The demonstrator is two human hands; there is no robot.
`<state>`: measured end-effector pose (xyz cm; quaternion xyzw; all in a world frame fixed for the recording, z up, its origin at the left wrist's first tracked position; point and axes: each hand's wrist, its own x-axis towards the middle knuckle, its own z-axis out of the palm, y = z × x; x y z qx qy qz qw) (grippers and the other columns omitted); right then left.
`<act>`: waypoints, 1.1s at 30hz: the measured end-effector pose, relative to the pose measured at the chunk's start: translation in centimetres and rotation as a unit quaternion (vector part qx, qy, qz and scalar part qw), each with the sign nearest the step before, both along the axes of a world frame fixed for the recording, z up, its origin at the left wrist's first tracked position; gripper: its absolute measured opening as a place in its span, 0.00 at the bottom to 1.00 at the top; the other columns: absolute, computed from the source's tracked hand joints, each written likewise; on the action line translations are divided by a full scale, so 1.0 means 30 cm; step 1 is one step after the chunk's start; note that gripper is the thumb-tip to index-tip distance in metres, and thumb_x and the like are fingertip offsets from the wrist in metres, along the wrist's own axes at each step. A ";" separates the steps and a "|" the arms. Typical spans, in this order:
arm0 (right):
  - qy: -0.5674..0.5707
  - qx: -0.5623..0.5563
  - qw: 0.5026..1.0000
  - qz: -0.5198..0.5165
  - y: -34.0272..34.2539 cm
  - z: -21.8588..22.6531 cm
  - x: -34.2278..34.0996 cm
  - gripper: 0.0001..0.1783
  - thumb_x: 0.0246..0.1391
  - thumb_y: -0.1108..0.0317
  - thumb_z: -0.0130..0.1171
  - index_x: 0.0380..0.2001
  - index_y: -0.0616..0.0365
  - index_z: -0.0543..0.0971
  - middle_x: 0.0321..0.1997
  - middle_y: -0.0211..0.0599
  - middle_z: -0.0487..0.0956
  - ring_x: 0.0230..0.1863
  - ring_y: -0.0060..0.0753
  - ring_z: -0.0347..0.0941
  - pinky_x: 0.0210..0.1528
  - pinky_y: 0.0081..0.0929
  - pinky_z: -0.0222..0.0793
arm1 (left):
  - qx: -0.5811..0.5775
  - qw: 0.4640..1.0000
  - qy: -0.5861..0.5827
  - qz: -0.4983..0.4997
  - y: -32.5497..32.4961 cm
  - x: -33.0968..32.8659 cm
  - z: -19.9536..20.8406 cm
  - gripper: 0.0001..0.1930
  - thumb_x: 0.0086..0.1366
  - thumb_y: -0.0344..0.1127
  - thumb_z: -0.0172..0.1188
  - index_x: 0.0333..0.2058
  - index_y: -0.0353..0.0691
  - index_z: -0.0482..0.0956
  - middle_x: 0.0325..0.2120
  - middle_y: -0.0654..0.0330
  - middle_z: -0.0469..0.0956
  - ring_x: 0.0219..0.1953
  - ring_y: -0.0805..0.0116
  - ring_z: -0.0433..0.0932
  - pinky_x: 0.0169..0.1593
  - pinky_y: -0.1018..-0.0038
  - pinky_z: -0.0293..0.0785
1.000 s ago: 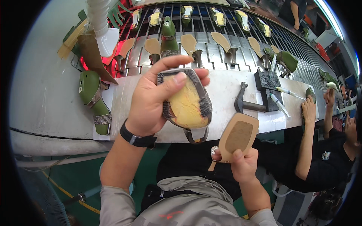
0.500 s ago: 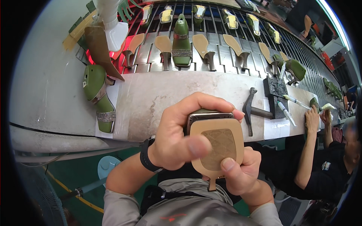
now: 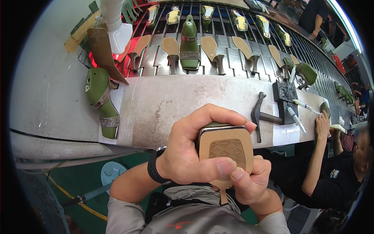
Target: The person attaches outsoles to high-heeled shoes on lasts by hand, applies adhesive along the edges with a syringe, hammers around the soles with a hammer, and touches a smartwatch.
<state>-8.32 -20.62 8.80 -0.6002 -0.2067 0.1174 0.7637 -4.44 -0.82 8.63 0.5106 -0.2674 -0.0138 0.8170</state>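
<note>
The tan sole has come up off the lap and now sits pressed over the green shoe since a second ago. The left hand wraps it from nine o'clock, fingers clamped over the top edge, thumb flat on the tread. The right hand grips from five o'clock, fingers closed underneath. A hammer lies at two o'clock on the bench.

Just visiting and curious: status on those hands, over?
Left hand and right hand both clamp the tan sole onto a green shoe. Hammer lies beyond, untouched. Nothing in the way.
</note>
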 end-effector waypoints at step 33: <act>0.128 -0.021 0.990 -0.062 -0.017 0.084 0.135 0.20 0.73 0.64 0.52 0.45 0.76 0.80 0.32 0.52 0.85 0.24 0.32 0.82 0.25 0.26 0.81 | -0.022 0.997 -0.022 -0.064 0.005 0.194 -0.025 0.32 0.81 0.48 0.50 0.72 0.29 0.59 0.70 0.39 0.66 0.70 0.54 0.70 0.72 0.61 0.67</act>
